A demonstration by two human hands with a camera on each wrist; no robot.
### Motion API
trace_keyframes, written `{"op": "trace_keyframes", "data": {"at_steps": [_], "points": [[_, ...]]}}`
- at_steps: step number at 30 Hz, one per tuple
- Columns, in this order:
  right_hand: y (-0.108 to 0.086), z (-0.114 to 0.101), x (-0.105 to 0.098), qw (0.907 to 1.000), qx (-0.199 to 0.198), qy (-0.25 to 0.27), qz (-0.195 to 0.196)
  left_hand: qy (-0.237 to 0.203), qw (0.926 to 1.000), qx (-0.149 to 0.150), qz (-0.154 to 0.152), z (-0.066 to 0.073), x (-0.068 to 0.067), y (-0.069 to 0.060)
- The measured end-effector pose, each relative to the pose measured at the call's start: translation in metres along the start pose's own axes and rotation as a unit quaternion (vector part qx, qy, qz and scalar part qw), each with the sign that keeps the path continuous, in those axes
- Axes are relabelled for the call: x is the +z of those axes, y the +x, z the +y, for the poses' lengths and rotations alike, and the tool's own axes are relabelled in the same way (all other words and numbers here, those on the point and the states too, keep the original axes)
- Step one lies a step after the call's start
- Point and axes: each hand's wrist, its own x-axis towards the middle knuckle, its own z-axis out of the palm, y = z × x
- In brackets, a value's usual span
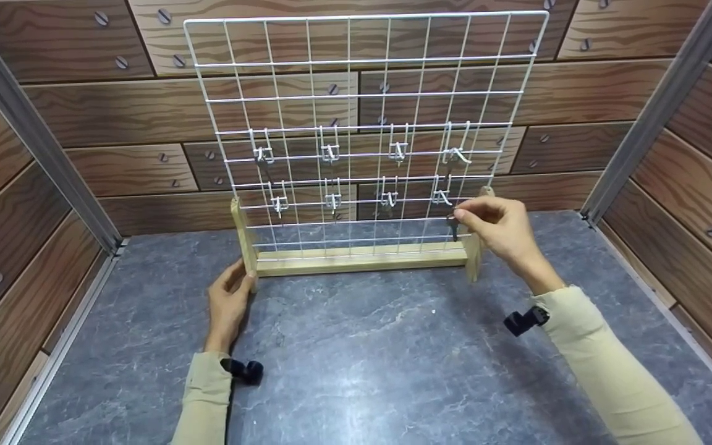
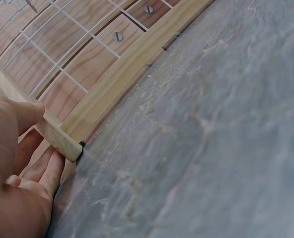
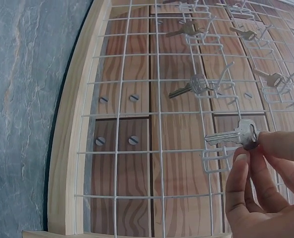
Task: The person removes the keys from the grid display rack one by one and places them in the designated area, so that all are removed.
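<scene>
My right hand (image 1: 498, 228) pinches a silver key (image 3: 239, 134) by its head between thumb and fingertips. The key's blade points down, just below the lower right hook (image 1: 440, 197) of a white wire grid (image 1: 362, 16). Whether the key touches that hook, I cannot tell. A pale wooden stand (image 1: 362, 266) holds the grid upright. With thumb on one side and fingers on the other, my left hand (image 1: 229, 303) grips the stand's left end piece (image 2: 62, 140) near the tabletop. Other keys (image 3: 189, 89) hang from hooks on the grid.
Two rows of wire hooks (image 1: 398, 150) stick out from the grid. Wood-patterned walls (image 1: 84, 111) with printed screws surround the grey marbled tabletop (image 1: 356, 346). Metal rails (image 1: 634, 105) run up the corners.
</scene>
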Motion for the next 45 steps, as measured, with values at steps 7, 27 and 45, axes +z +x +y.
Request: {"op": "trace_keyframes", "data": {"at_steps": [7,27,45], "points": [[-0.006,0.002,0.002,0.9995,0.021,0.023,-0.011,0.006,1.0000,-0.007,-0.002,0.000,-0.001,-0.001],[-0.031,0.009,0.045,0.9957,0.066,0.042,-0.051,-0.035,0.9992,0.018,0.003,-0.002,0.000,0.001],[-0.043,0.004,0.089,0.9866,0.091,0.096,-0.096,-0.036,0.9992,0.018,0.002,-0.003,0.000,0.001]]}}
